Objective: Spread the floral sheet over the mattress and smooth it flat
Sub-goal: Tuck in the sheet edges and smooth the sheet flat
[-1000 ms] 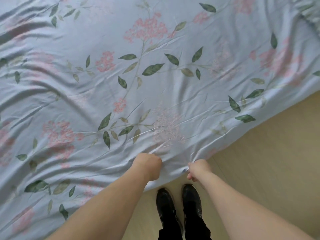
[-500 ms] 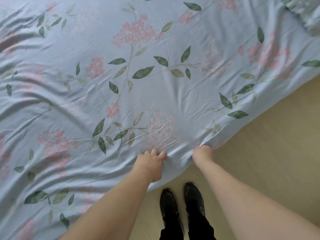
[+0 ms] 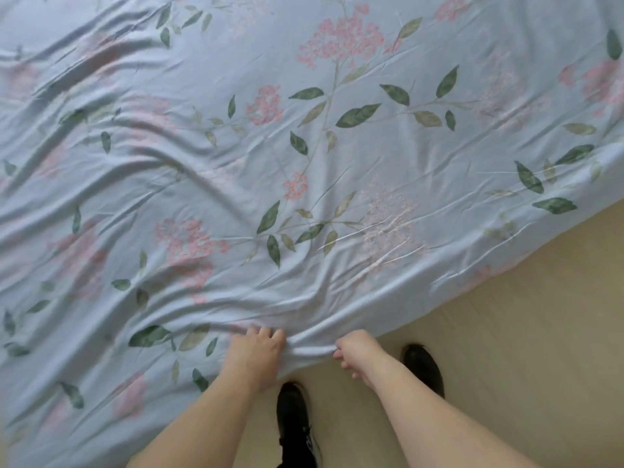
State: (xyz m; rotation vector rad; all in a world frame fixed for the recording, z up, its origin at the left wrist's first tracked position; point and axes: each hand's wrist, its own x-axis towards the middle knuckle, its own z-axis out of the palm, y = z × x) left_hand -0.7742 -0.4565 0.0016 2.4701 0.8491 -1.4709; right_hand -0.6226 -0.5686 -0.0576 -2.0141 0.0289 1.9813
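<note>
The pale blue floral sheet [image 3: 304,157], printed with pink blossoms and green leaves, lies across the mattress and fills most of the view. Long wrinkles run through its left half and near edge. The mattress itself is hidden under it. My left hand [image 3: 255,349] grips the sheet's near hem with curled fingers. My right hand [image 3: 356,352] pinches the same hem just to the right, a short bunched fold stretched between the two hands.
A light wooden floor [image 3: 506,349] borders the bed at the lower right. My two black shoes [image 3: 293,420] stand on it close to the bed's edge, one below each hand.
Both hands have shifted along the hem, to the left relative to the print, still gripping. The view has swung so the pattern sits further right, and my feet have stepped apart.
</note>
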